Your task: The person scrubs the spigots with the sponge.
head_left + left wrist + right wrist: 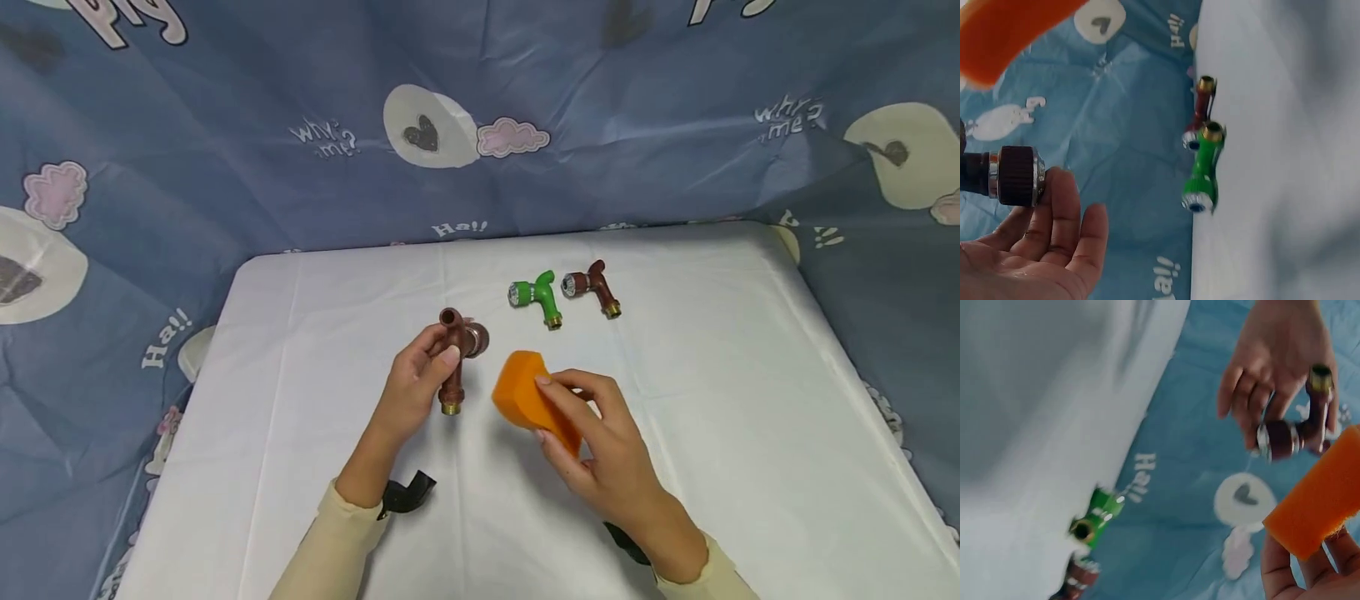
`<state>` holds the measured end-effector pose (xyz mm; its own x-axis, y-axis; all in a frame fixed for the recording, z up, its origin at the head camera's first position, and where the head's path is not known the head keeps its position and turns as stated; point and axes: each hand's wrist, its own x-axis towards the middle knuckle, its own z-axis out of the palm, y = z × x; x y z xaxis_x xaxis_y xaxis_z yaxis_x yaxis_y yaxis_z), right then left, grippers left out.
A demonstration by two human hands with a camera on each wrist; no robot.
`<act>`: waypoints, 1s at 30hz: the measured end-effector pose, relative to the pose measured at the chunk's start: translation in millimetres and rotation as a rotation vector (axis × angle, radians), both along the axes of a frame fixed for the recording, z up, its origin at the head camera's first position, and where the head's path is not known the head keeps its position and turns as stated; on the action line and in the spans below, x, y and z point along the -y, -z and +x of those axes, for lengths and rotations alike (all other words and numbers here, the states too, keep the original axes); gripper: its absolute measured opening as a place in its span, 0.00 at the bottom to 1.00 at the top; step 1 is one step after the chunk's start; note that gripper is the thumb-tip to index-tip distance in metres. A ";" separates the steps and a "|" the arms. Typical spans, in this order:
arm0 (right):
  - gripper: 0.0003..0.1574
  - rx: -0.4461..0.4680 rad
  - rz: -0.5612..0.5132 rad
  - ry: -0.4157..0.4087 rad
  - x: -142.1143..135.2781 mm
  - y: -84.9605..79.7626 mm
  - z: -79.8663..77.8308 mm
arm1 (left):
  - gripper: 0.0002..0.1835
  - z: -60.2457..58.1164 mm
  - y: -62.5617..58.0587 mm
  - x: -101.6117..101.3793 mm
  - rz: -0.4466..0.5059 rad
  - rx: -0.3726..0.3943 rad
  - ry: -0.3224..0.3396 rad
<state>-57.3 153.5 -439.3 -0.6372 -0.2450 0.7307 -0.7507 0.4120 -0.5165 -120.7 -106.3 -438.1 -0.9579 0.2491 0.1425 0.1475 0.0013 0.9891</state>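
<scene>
A brown tap (453,367) with a brass threaded end is held up by my left hand (416,379), the thumb across its body. In the left wrist view, the fingers curve beside the tap's ribbed knob (1017,176). My right hand (611,446) pinches an orange sponge (525,392) between thumb and fingers, to the right of the tap and apart from it. The right wrist view shows the sponge (1319,494) in front of the fingers, with the left hand (1279,362) and tap beyond.
Farther back on the white-covered table (337,292) lie a green tap (543,297) and a second brown tap (597,287), side by side. A blue patterned cloth (600,183) hangs behind the table. Black straps with parts (407,493) sit at both wrists.
</scene>
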 end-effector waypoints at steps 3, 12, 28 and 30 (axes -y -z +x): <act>0.26 -0.055 0.014 -0.029 12.2 -9.0 -1.2 | 0.22 3.6 -1.1 -6.0 -0.006 0.016 0.035; 0.20 -0.256 0.120 -0.050 38.9 -29.9 -2.7 | 0.29 14.0 -3.4 -21.5 0.181 0.138 0.122; 0.21 -0.186 0.156 0.102 12.0 -19.5 -15.2 | 0.36 15.5 -4.3 -25.9 0.123 0.123 0.247; 0.21 -0.165 0.157 0.119 6.7 -17.0 -16.2 | 0.37 14.0 -4.1 -26.1 0.130 0.095 0.269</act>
<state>-73.5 146.7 -422.4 -0.5437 -0.2943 0.7860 -0.7607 0.5683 -0.3134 -106.7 -80.1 -434.0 -0.8707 0.4809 0.1031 0.0328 -0.1524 0.9878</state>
